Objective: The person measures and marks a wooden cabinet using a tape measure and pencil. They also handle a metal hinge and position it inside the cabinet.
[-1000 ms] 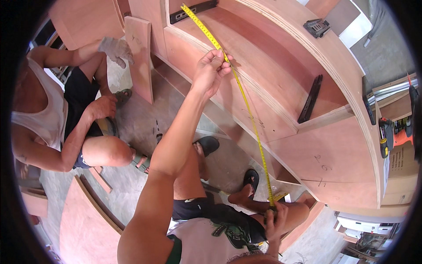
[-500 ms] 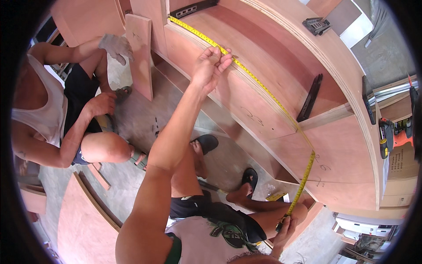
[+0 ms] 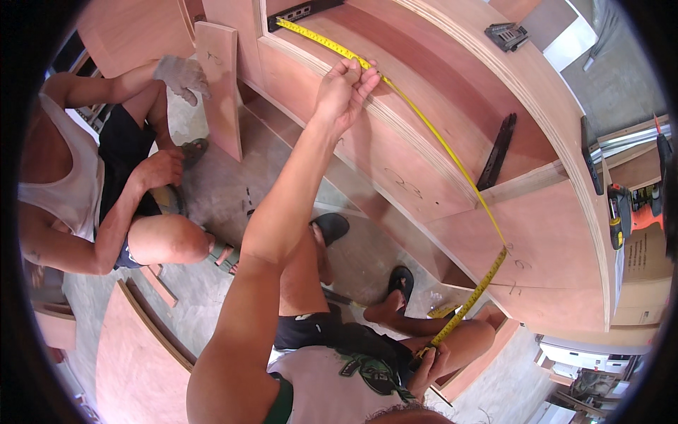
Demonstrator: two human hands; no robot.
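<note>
My left hand [image 3: 347, 88] is stretched out over the plywood cabinet [image 3: 417, 169], its fingers pinching the yellow blade of a tape measure [image 3: 445, 141]. The free end of the blade hangs at the cabinet's upper left corner, near a black drawer slide [image 3: 305, 14]. From my fingers the blade runs to the right across an open compartment, then bends sharply over the lower panel. Down by my knee, my right hand [image 3: 429, 366] is closed around the dark case of the tape measure. A second black slide [image 3: 497, 152] is fixed at the compartment's right side.
At left a co-worker crouches, one gloved hand [image 3: 182, 76] beside an upright plywood board [image 3: 220, 88]. A curved plywood panel [image 3: 138, 353] lies on the floor. A power drill [image 3: 639, 215] is at the far right, and a metal hinge-like fitting [image 3: 506, 37] rests on the cabinet's curved edge.
The tape's free end has moved right, off the corner edge and into the opening. My right hand has drawn the case down and left. My left hand has shifted slightly up and right.
</note>
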